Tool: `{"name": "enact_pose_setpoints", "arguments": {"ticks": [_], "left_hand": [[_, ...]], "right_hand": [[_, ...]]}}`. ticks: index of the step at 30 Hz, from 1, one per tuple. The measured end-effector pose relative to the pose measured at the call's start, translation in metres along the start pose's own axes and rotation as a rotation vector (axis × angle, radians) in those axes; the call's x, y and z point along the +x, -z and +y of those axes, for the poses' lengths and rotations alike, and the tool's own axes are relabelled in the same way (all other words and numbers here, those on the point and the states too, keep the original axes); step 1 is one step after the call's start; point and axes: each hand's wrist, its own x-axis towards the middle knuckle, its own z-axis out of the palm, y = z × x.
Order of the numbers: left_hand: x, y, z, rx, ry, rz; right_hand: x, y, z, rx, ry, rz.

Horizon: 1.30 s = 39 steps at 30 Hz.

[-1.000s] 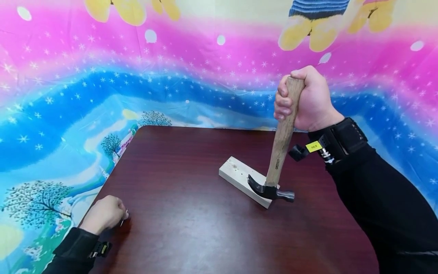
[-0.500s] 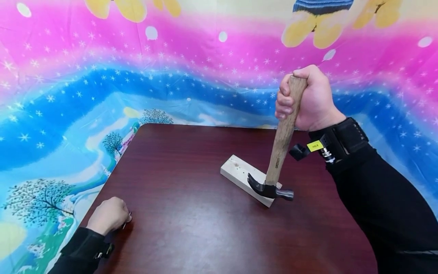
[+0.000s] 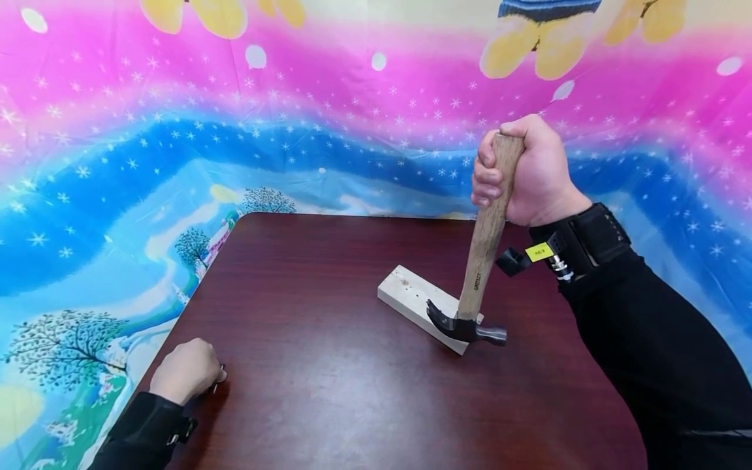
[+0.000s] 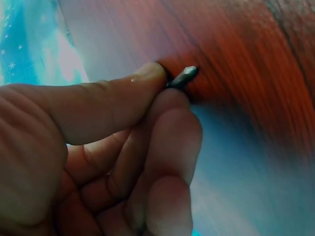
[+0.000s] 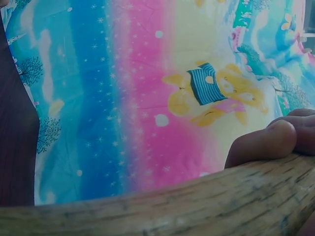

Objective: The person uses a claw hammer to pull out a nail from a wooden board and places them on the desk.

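Observation:
My right hand [image 3: 531,173] grips a claw hammer [image 3: 489,235] by the end of its wooden handle, thumb over the top. The hammer hangs head down, its black head [image 3: 464,328] in front of the near right end of a pale wood block [image 3: 420,300]; I cannot tell whether they touch. The handle [image 5: 147,211] fills the bottom of the right wrist view, with fingertips [image 5: 275,140] curled over it. My left hand [image 3: 187,371] is at the table's left edge, pinching a nail [image 4: 185,76] between thumb and forefinger. Most of the nail is hidden by the fingers.
The dark reddish-brown table [image 3: 311,339] reaches back to a colourful printed cloth [image 3: 352,117] that hangs behind it and along the left side. The wood block lies slantwise on the table, with several small dark marks on top.
My left hand has shifted slightly right and toward the table, still pinching the nail. The hammer, right hand and wood block have hardly moved.

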Motion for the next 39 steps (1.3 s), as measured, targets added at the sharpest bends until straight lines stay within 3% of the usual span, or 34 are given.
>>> {"name": "enact_pose_setpoints", "arguments": {"ticks": [9, 16, 19, 21, 26, 29, 32, 37, 39], "left_hand": [[0.000, -0.003, 0.000, -0.004, 0.035, -0.009], [-0.008, 0.001, 0.005, 0.000, 0.067, 0.014], [-0.013, 0.011, 0.012, 0.020, 0.036, 0.076], [-0.012, 0.017, 0.022, 0.003, -0.034, 0.193], [-0.001, 0.028, 0.061, -0.195, -0.304, 0.590], [0.008, 0.034, 0.097, -0.321, -0.497, 0.729], [0.012, 0.037, 0.141, -0.388, -0.623, 0.723], [0.005, 0.025, 0.211, -0.455, -0.693, 0.569], [0.001, 0.017, 0.235, -0.506, -0.753, 0.512]], "right_hand": [[-0.001, 0.002, 0.007, 0.002, -0.020, 0.003], [-0.001, 0.002, 0.009, -0.030, -0.018, 0.010], [-0.002, 0.003, 0.009, -0.040, -0.020, 0.017], [-0.002, 0.003, 0.009, -0.038, -0.018, 0.020], [-0.003, 0.000, 0.013, -0.066, -0.006, 0.027], [-0.002, -0.004, 0.016, -0.127, 0.008, 0.053], [-0.001, -0.009, 0.018, -0.160, 0.023, 0.077], [0.002, -0.020, 0.022, -0.180, 0.026, 0.084], [0.003, -0.025, 0.023, -0.187, 0.018, 0.096]]}}
